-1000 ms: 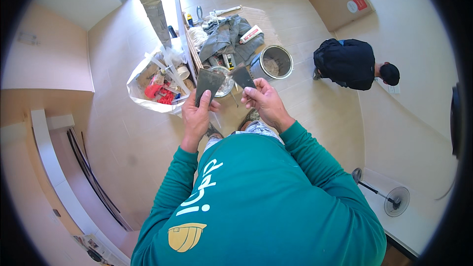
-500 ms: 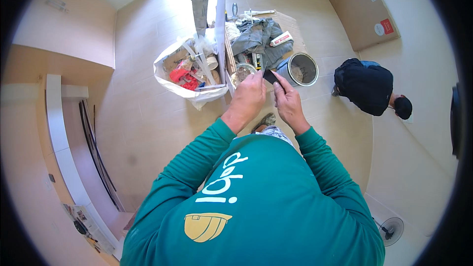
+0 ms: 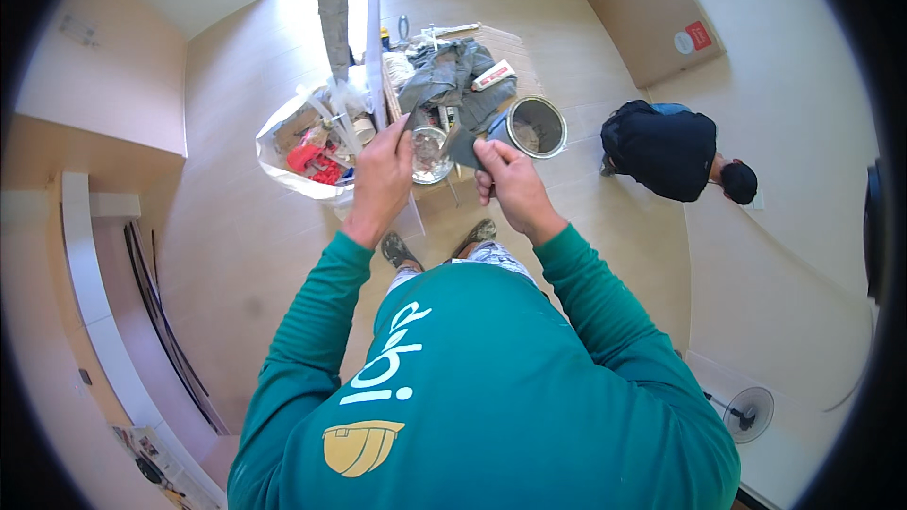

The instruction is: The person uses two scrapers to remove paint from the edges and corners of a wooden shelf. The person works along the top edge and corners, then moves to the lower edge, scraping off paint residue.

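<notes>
My left hand (image 3: 383, 175) is closed around a thin, dark flat tool (image 3: 412, 113), seen nearly edge-on, so its kind does not show clearly. Pinched in my right hand (image 3: 515, 184) is a dark, flat scraper (image 3: 463, 147), its broad face showing and its blade pointing left. The two tools are apart. Between and beyond my hands sits a small round tin (image 3: 430, 166) with pale, lumpy material in it. A larger metal can (image 3: 562, 139), open at the top, stands just beyond my right hand.
A white bag of scraps (image 3: 271, 151) stands at left, beside a long upright board (image 3: 375, 57). Grey cloth (image 3: 439, 76) and a white tube (image 3: 493, 76) lie on cardboard. A person in black (image 3: 661, 146) bends at right near a large carton (image 3: 652, 28). A fan (image 3: 749, 414) stands lower right.
My hands have moved apart, the left one leftward and the right one slightly left and down. The scraper in my right hand now shows its broad face. The whole view has shifted.
</notes>
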A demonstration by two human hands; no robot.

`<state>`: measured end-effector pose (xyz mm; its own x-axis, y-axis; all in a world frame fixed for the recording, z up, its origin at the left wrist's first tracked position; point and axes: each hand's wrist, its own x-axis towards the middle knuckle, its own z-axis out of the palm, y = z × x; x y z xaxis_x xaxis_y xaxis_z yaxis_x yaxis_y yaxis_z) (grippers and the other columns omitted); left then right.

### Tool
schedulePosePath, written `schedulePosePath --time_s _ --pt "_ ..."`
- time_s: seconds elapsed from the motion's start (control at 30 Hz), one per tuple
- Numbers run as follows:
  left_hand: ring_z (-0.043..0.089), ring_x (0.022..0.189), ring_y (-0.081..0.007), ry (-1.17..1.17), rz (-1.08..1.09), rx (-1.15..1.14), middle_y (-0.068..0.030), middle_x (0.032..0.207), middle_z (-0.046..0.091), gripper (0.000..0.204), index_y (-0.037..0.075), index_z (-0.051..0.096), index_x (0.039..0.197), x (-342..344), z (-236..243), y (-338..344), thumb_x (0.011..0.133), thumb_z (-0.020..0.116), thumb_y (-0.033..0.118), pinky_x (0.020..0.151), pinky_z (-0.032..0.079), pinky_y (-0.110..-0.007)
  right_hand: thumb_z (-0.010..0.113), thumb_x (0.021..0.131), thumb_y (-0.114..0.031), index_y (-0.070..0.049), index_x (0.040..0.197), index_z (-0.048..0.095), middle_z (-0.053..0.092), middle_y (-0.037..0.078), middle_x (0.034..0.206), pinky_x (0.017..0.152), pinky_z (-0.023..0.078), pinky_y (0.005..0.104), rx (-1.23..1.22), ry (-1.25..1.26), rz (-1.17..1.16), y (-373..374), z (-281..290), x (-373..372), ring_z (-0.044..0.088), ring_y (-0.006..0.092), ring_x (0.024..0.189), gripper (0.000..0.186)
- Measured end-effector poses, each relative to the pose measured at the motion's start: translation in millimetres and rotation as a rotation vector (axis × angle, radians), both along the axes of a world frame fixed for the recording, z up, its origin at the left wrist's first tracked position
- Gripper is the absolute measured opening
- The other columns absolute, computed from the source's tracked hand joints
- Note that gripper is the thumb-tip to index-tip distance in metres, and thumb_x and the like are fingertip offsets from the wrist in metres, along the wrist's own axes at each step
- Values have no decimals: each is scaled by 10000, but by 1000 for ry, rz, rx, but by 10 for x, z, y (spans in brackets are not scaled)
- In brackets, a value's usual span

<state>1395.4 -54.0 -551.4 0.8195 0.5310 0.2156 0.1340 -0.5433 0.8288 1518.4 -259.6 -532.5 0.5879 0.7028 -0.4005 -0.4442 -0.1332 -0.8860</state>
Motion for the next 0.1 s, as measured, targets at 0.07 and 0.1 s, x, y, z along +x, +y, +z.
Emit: schedulePosePath --time_s 0.07,0.1 --pt "754 1157 -397 -254 -111 190 -251 1292 752 414 44 684 1446 -88 51 -127 1038 683 117 957 619 -477 640 1136 -443 -100 1035 619 535 -20 699 607 499 325 379 629 -58 -28 -152 175 551 140 650 357" --pt "763 1213 -361 -411 -215 357 -238 1311 761 432 71 687 1463 -122 68 -223 1034 704 115 1033 614 -458 658 1124 -447 -66 1135 647 594 -6 701 604 515 324 639 874 -12 -15 -274 217 579 150 647 380"
